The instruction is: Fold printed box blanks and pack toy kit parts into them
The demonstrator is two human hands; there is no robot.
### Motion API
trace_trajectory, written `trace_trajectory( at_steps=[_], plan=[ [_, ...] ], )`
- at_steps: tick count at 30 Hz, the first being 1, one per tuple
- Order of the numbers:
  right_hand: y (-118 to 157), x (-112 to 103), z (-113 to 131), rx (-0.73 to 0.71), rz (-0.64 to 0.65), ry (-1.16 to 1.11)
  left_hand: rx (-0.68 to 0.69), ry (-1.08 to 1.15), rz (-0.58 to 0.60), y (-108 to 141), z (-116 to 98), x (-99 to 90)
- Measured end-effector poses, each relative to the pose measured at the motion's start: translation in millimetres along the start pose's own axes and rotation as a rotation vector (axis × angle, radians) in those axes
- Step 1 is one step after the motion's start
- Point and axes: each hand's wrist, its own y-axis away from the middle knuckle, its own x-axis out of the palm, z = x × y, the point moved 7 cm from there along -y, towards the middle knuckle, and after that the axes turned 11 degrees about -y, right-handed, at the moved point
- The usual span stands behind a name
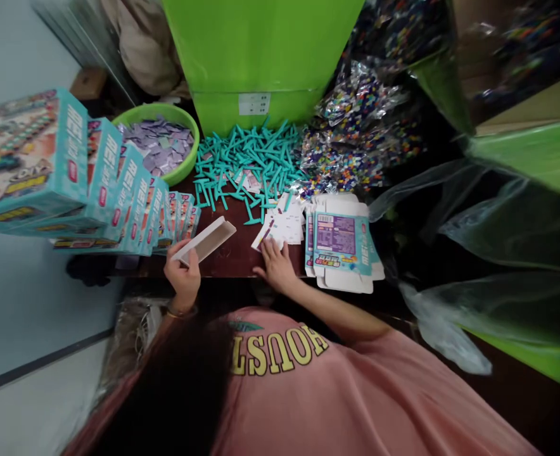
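My left hand (pixel 183 273) is closed around a small cardboard box (pixel 208 239), whose open end faces up and away to the right. No contents show in the part of the box I can see. Fingers stretched out, my right hand (pixel 278 266) rests on a pile of printed white paper sheets (pixel 287 227) at the table's near edge. Just right of that hand lies a stack of flattened teal and purple boxes (pixel 341 244). Beyond the sheets spreads a heap of teal plastic hammer-shaped pieces (pixel 251 161).
Assembled teal boxes (pixel 73 161) stand in a row at the left. Behind them is a green basin (pixel 192 152) of small lilac packets (pixel 159 145). A big green bin (pixel 265 50) rises at the back. Clear bags of coloured beads (pixel 356 120) pile up at the right.
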Motion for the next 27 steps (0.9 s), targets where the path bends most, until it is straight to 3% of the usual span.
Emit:
trace_trajectory(
  at_steps=[2, 4, 7, 11, 13, 16, 20, 23, 27],
  plan=[
    [50.4, 26.7, -4.0, -0.101, 0.044, -0.038, 0.023, 0.027, 0.02, -0.6, -1.6, 5.4],
    [77.2, 32.8, -11.6, -0.188, 0.034, -0.198, 0.039, 0.054, 0.044, -1.9, -4.7, 11.8],
    [77.1, -0.1, -37.2, -0.141, -0.177, -0.517, 0.055, 0.09, 0.081, -3.3, -12.1, 19.5],
    [43.5, -68.9, -55.5, 0.018, -0.453, -0.63, 0.079, 0.136, 0.121, -3.4, -25.8, 22.8],
    [26.3, -104.3, -43.4, -0.001, -0.538, -0.719, 0.087, 0.129, 0.132, -3.5, -31.4, 22.8],
    [8.5, -150.6, -1.5, -0.162, -0.572, -0.808, 0.1, 0.124, 0.142, -5.2, -36.6, 23.0],
    [-2.5, -190.5, 55.4, -0.375, -0.552, -0.783, 0.099, 0.144, 0.179, -8.9, -37.0, 25.6],
    [-14.2, -200.0, 79.3, -0.494, -0.51, -0.723, 0.098, 0.16, 0.186, -10.7, -35.6, 25.9],
    [-36.8, -184.5, 93.7, -0.62, -0.419, -0.615, 0.095, 0.182, 0.193, -11.8, -32.5, 27.1]
  ],
)
